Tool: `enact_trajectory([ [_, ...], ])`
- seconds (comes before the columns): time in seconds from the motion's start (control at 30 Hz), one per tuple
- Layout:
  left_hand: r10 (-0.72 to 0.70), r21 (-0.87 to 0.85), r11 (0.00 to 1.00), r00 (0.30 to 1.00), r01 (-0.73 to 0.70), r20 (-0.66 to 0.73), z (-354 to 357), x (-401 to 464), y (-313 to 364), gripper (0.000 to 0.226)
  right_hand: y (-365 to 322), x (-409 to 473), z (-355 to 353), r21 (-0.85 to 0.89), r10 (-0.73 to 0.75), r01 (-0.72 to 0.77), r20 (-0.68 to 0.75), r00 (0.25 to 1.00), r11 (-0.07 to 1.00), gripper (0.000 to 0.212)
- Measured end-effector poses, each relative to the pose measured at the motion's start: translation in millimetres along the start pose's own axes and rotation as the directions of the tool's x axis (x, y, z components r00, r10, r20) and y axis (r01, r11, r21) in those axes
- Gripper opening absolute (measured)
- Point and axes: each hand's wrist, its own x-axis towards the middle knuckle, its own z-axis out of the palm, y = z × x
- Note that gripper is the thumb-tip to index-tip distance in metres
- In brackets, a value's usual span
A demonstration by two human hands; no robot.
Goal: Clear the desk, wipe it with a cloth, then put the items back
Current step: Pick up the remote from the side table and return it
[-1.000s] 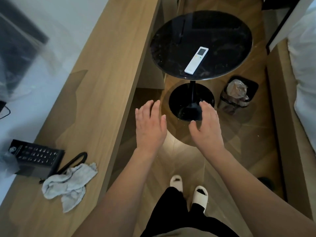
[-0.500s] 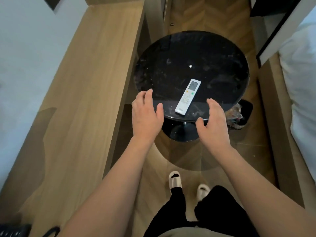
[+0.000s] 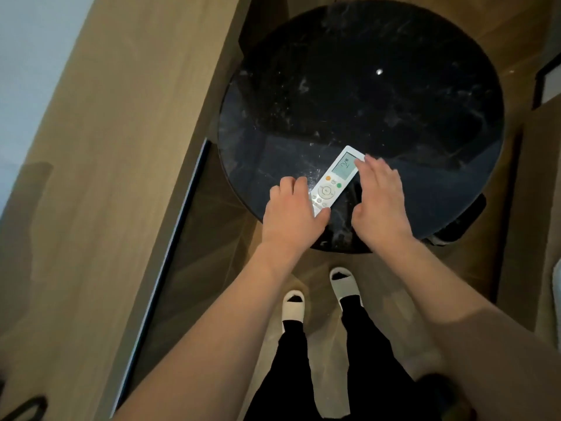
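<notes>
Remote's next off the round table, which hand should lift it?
Left, probably. The left hand already has its thumb at the near end of the remote and its fingers along the left edge. The right hand only touches the screen end with straight fingertips.

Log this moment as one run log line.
stage: clearing | remote: flat on round black table, near edge | left hand: thumb touching remote's near end | right hand: fingertips at screen end | lifted: no
</notes>
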Motion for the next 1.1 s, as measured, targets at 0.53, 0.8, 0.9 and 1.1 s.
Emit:
enact_trajectory([
  [0.53,-0.148,0.023,0.989,0.988,0.147,0.037,45,25,13,0.058,41,89,3,-0.222,-0.298,0.383,0.335,0.894,0.897,0.092],
  [0.8,-0.282,-0.021,0.959,0.959,0.282,-0.006,20,-11,-20,0.053,-8,59,1,-0.021,-0.278,0.299,0.309,0.910,0.954,0.091],
  [0.9,-0.389,-0.082,0.919,0.921,0.385,-0.036,6,-44,-43,0.051,-48,44,3,0.096,-0.217,0.197,0.303,0.928,0.976,0.084],
  [1.1,-0.635,-0.219,0.763,0.769,0.608,-0.074,-4,-130,-94,0.048,-135,-5,33,0.169,-0.348,0.306,0.388,0.853,0.937,0.075],
])
